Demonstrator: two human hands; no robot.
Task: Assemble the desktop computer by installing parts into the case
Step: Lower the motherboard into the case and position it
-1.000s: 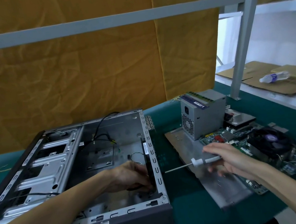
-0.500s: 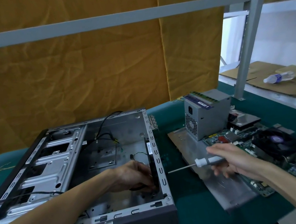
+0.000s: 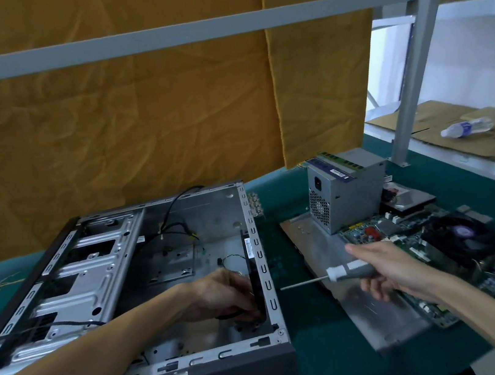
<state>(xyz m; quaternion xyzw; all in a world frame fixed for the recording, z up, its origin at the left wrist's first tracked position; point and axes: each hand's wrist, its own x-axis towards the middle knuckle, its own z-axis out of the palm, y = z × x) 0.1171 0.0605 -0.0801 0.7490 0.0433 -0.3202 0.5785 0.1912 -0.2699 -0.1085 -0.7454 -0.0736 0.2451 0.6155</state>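
Grey steel is filling the near left of the view: the case (image 3: 120, 289) is lying open on its side on the green table (image 3: 316, 353), at about eight o'clock from the middle of the picture. Inside it, against the wall at its three o'clock side, the left hand (image 3: 224, 296) is curling round a black fan (image 3: 254, 282) and holding it flat to that wall; the fingertips are hidden behind the fan. Just outside that wall, at four o'clock in the view, the right hand (image 3: 383, 269) is gripping a screwdriver (image 3: 333, 275) by its grey and white handle, with the tip pointing at the case wall and not yet touching it. I judge that the fan is being fastened now.

Beyond the right hand, a side panel (image 3: 345, 294) is lying flat, with the motherboard (image 3: 474, 253) and its cooler resting partly on it. Farther back, at two o'clock, the power supply (image 3: 346, 188) is standing upright on the panel, and a drive (image 3: 408, 200) is lying behind it.

The case floor is showing only loose cables, so the work appears to be at an early stage: board, supply, drive and panel are all waiting outside.
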